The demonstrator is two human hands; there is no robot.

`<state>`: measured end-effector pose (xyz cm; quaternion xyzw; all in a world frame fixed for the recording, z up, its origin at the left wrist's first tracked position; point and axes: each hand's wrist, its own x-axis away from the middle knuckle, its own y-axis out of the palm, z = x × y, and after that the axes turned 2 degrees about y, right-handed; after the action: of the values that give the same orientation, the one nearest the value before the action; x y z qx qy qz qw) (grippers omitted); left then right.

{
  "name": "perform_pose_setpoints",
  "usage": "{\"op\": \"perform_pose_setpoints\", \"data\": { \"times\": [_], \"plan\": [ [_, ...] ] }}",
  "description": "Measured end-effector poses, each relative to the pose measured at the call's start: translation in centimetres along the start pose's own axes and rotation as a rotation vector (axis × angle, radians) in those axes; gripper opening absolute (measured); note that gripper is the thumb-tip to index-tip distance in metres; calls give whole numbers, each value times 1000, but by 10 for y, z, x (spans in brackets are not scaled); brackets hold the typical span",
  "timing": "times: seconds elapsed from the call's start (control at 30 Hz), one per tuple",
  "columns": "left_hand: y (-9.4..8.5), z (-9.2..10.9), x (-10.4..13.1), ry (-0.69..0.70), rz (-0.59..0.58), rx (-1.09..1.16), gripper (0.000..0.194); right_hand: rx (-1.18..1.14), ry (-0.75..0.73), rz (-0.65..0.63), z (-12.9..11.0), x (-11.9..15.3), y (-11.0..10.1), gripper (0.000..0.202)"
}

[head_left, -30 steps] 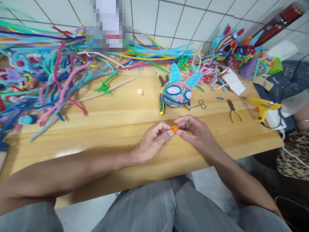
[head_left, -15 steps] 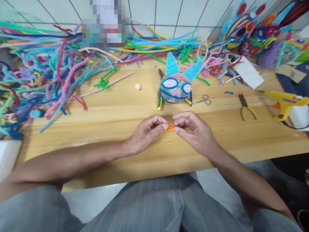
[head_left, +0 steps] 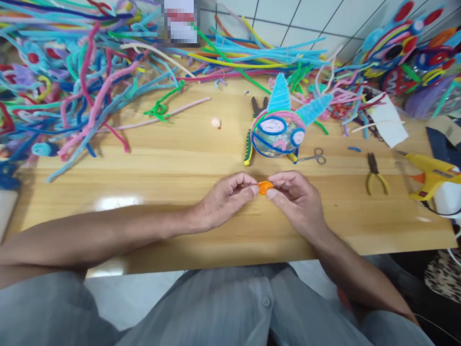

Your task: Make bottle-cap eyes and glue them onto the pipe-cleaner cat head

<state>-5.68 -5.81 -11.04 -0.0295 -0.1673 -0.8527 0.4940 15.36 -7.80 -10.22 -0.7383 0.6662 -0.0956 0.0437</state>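
"Pinching what, nearest us?"

"Small rounded orange fuzzy-looking piece (head_left: pixel 265 188), between left hand (head_left: pixel 227 201) and right hand (head_left: pixel 301 201), fingertips narrowed on it from both sides."

"Step?"

"Shaping it, probably; next move calls for light, steady pinching."

"Beyond?"

"Clear round animal head with blue fuzzy ears (head_left: pixel 272 143), hands apart from it."

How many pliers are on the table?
2. Green-and-yellow-handled pliers lie partly covered by the round blue-eared craft face; small yellow-handled pliers lie between the grey metal scissors and the yellow glue gun. Others could be hidden under the fuzzy multicoloured stems.
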Motion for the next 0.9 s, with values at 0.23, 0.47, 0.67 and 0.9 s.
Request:
{"op": "perform_pose_setpoints", "data": {
  "times": [0.23,0.47,0.67,0.9],
  "plan": [
    [0,5,0,3,-71,-11,36,9,15,-45,-1,-1,-2,23],
    [-12,15,1,289,111,-339,25,301,-85,-164,2,-1,-4,6],
    [-27,15,-4,413,66,-659,9,554,-243,137,5,5,-16,8],
    [-24,-5,-2,597,-148,-1262,29,601,-271,267,14,0,-27,14]
  ]
}}
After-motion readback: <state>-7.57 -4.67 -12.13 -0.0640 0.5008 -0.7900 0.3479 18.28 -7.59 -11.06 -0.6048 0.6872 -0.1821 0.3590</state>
